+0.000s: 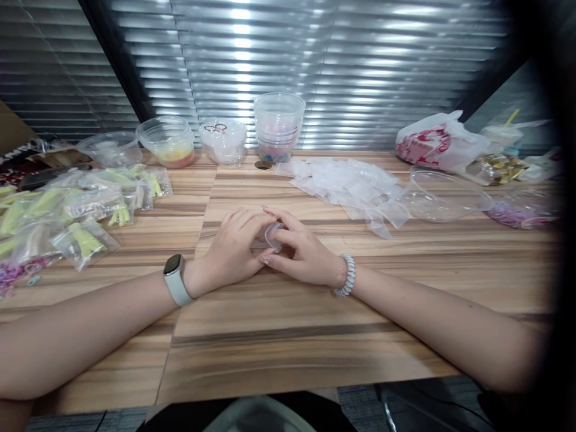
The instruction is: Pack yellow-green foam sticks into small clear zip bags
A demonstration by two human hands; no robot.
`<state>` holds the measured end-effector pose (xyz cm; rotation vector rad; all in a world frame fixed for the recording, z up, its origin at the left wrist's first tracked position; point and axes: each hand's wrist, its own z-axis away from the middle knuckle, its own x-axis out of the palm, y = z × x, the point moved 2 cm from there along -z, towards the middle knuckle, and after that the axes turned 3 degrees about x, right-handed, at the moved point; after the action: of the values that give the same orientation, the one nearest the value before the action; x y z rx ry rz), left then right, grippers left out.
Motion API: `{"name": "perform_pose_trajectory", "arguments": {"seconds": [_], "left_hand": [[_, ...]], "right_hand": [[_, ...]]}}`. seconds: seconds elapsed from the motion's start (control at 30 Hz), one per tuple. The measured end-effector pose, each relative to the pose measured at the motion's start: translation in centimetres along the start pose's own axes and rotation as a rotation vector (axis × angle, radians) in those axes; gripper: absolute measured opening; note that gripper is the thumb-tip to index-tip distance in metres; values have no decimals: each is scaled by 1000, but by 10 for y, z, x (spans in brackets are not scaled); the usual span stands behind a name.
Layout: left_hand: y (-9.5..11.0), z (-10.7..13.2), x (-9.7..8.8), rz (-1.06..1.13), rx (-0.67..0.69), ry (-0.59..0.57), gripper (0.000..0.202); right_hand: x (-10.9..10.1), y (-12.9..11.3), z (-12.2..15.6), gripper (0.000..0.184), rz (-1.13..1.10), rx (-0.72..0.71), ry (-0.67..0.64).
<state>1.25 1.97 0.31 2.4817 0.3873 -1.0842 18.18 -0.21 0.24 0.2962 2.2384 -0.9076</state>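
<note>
At the left of the frame, sealed bags of yellow-green items (67,210) lie on the wood-grain desk (279,354). My left grip (234,246), with a smartwatch (175,279) at the wrist, curves closed over a small clear plastic piece (272,236) at centre frame. The piece's long axis cannot be determined. My right grip (302,249) closes on its far side and wraps it more fully. Loose clear plastic bags (346,192) lie right of centre, and metal blinds (360,60) line the back.

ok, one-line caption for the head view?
Left hand and right hand hold a small clear plastic item at a wooden table, loose clear bags behind.
</note>
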Motion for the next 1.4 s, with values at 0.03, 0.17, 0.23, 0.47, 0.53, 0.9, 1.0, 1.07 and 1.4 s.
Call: {"name": "perform_pose_trajectory", "arguments": {"seconds": [0.03, 0.17, 0.23, 0.47, 0.53, 0.9, 1.0, 1.07, 1.4], "left_hand": [[0, 0, 0, -4, -7, -9, 44], [1, -1, -1, -1, -15, -25, 44], [1, 0, -2, 1, -6, -23, 44], [2, 1, -4, 31, 1, -15, 47], [2, 2, -5, 45, -13, -9, 49], [2, 0, -5, 91, -20, 0, 46], [1, 0, -5, 91, -17, -4, 45], [0, 0, -5, 90, -13, -8, 44], [1, 1, -4, 90, 41, -25, 46]], "right_hand": [[0, 0, 0, 23, -9, 2, -2], [-1, 0, 0, 23, -37, 5, -3], [-2, 0, 0, 22, -53, 5, -10], [-5, 3, 0, 21, -177, 55, 34], [-5, 4, 1, 19, -229, 33, 63], [-4, 4, 2, 15, -265, 33, 109], [-4, 4, 2, 16, -265, 48, 106], [-4, 4, 2, 17, -261, 64, 99], [-5, -1, 3, 17, -142, 20, 127]]}}
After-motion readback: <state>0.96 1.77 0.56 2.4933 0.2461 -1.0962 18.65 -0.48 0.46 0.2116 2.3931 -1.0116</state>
